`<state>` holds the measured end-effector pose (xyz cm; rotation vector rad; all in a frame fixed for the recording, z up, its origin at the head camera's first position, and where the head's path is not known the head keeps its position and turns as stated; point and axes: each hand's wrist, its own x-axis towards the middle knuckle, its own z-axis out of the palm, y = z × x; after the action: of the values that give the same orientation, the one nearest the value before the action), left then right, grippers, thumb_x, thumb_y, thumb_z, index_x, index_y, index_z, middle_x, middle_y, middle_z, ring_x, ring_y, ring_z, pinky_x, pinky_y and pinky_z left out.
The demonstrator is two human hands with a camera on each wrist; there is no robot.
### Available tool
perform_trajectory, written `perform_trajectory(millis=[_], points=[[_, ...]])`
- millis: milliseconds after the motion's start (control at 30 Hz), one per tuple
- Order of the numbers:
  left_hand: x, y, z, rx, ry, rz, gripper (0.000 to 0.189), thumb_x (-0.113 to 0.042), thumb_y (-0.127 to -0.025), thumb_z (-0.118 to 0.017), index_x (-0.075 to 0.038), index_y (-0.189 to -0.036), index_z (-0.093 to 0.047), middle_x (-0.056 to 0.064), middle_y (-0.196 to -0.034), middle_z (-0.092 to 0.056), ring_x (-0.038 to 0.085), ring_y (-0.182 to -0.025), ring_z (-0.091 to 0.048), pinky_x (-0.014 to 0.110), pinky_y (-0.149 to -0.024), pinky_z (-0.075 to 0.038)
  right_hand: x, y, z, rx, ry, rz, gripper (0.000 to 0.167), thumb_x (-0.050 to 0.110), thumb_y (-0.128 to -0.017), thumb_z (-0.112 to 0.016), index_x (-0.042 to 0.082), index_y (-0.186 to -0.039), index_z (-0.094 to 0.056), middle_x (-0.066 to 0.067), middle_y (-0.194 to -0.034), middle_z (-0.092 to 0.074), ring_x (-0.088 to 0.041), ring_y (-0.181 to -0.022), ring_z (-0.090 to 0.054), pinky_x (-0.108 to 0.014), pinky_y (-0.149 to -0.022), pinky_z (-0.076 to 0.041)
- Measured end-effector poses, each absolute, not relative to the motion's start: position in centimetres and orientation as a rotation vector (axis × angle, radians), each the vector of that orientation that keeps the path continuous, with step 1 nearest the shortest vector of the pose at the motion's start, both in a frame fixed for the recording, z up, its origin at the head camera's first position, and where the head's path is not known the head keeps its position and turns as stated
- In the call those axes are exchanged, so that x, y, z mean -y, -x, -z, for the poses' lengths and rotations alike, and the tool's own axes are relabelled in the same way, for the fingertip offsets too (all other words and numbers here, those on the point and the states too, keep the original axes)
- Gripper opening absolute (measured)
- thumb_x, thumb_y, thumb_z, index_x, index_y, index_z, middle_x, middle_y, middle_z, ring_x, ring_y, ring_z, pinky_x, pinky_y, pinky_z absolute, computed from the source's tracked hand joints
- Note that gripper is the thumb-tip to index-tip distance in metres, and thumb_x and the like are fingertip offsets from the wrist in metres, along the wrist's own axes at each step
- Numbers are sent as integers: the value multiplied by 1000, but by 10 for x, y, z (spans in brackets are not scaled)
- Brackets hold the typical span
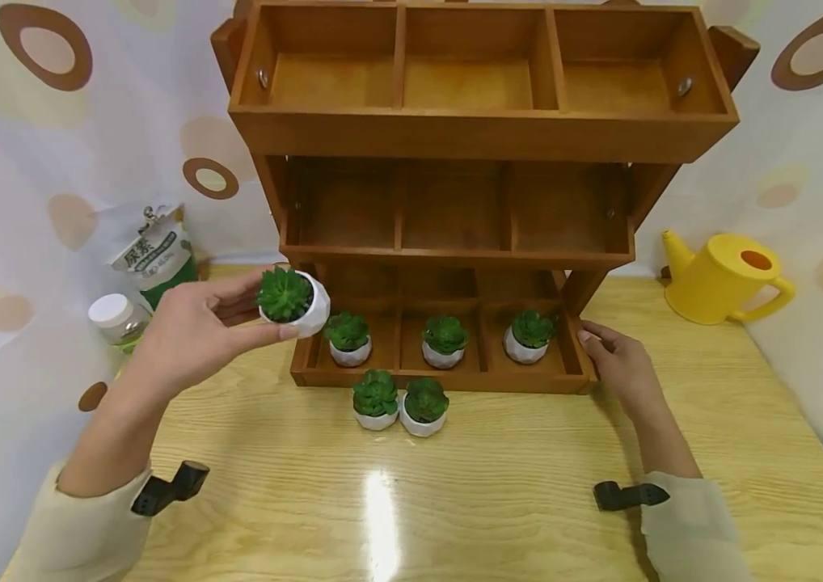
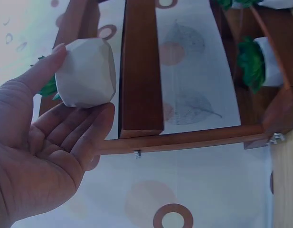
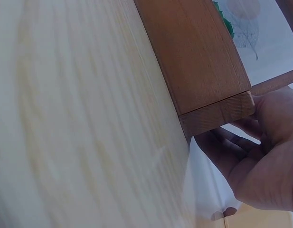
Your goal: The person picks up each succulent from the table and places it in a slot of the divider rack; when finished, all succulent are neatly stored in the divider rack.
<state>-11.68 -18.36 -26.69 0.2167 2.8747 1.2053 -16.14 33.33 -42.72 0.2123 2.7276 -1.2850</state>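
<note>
Between thumb and fingers, my left hand (image 1: 196, 327) pinches a potted succulent (image 1: 288, 297), tilted, in front of the wooden shelf's left side. In the left wrist view, its white faceted pot (image 2: 86, 73) faces the camera and hides most of the plant. My right hand (image 1: 622, 364) grips the right end of the bottom tier of the wooden shelf (image 1: 441, 381); the right wrist view shows its curled fingers against the tier's end (image 3: 217, 114). On the bottom tier, one succulent (image 1: 348, 339) stands in the left compartment, another (image 1: 444, 341) in the middle, and a third (image 1: 529, 335) in the right.
Two potted succulents, one left (image 1: 376, 398) and one right (image 1: 424, 406), stand side by side on the table (image 1: 273, 485) before the shelf. A yellow watering can (image 1: 724, 279) is at the right. A clipped bag (image 1: 160, 255) and white-capped jar (image 1: 116, 317) stand left.
</note>
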Motion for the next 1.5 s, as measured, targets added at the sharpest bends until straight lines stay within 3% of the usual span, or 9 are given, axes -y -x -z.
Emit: perform_trajectory(millis=[133,333,667,867,1100,1267,1500], points=[[176,129,257,-2906,-231,-1260,74,-55,-80,-81,-31,-146,-56,0,-139,-65,19,-118,-70,31,-92,-60,-335,160,426,-2738,-201,1279,69,56,-106,-37,10,-157,-39,-25,-156,-43,-49,-144,-38,-66,-114,-35],[161,148,248,-2933,-280,-1269,74,-56,-81,-81,-33,-147,-54,1,-137,-67,21,-118,-70,46,-98,-57,-334,159,425,-2732,-207,1294,68,55,-106,-38,9,-157,-39,-25,-156,-42,-49,-144,-38,-66,-114,-35],[142,178,238,-2961,-352,-1302,68,-50,-85,-80,-30,-146,-56,4,-135,-69,22,-121,-67,45,-100,-56,-333,159,426,-2759,-199,1279,67,54,-107,-37,8,-156,-41,-26,-153,-46,-48,-140,-44,-65,-112,-39],[135,197,242,-3013,-440,-1288,62,-41,-87,-80,-24,-143,-60,6,-135,-68,23,-119,-69,43,-99,-58,-332,159,427,-2749,-207,1290,67,54,-106,-38,9,-156,-41,-27,-155,-43,-49,-141,-42,-65,-113,-39],[132,216,245,-3144,-468,-1120,64,-43,-87,-80,-17,-142,-61,10,-133,-69,27,-118,-68,44,-99,-57,-332,159,428,-2768,-202,1292,67,55,-106,-39,9,-156,-42,-27,-155,-43,-49,-141,-42,-65,-112,-39],[127,220,247,-3223,-478,-986,63,-44,-87,-79,-14,-140,-62,12,-129,-70,29,-115,-68,46,-99,-57,-332,159,427,-2768,-201,1300,66,54,-106,-39,9,-155,-42,-25,-154,-45,-48,-141,-43,-65,-112,-39],[118,222,250,-3276,-524,-848,60,-34,-88,-80,-10,-139,-61,16,-129,-69,36,-116,-65,51,-100,-54,-332,158,427,-2780,-213,1290,65,52,-107,-38,8,-155,-43,-26,-153,-46,-47,-139,-46,-63,-112,-40]])
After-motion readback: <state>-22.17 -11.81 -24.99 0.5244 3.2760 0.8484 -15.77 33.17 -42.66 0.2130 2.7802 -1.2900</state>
